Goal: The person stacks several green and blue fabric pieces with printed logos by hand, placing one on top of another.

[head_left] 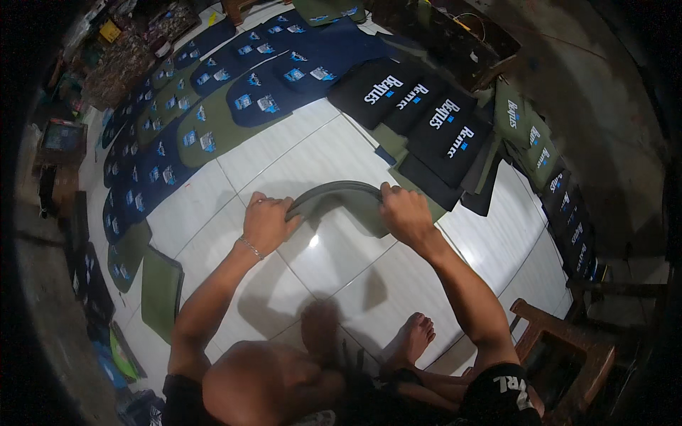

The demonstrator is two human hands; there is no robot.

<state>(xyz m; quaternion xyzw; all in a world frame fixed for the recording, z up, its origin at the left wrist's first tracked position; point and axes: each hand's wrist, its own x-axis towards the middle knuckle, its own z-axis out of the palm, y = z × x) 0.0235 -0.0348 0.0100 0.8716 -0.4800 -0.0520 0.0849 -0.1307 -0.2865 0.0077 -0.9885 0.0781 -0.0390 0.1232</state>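
Note:
Between my hands a stack of olive-green fabric sheets [355, 206] is bent into an arch above the white tiled floor. My left hand [266, 224] is closed around its left end, a bracelet on that wrist. The other end is gripped by my right hand [406, 216], knuckles up. Only the dark edge of the stack and part of its green underside show. Just beyond my right hand lie black sheets with white and blue print [433, 121], overlapping in a pile.
Navy printed sheets [266, 89] and green ones [213, 135] cover the floor at far left. A green stack [162, 291] lies at left. More printed sheets [561, 213] line the right side. A wooden stool [568, 341] stands at lower right, my bare foot [412, 341] nearby.

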